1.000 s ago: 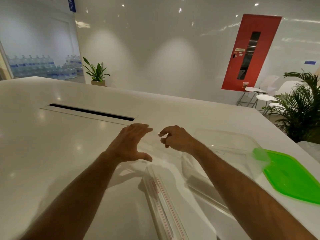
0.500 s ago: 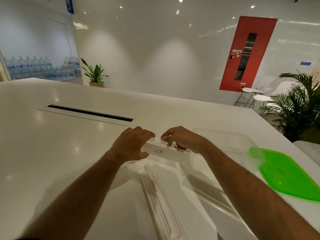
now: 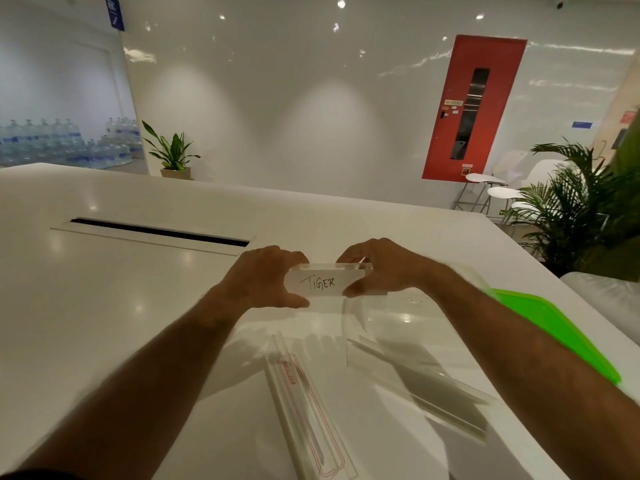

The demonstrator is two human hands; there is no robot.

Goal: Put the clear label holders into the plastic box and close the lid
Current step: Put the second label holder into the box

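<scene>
Head view: clear label holder [image 3: 327, 283] reads "TIGER", hand-held.

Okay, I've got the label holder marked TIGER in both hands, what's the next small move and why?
Probably carry the TIGER holder right and lower it into the clear box. Left hand and right hand grip its ends, the box sits open just right of it, and the green lid lies off to the right.

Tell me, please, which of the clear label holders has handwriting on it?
The label holder held between the left hand and right hand reads "TIGER"; the label holder with red outline on the table shows no handwriting.
</scene>
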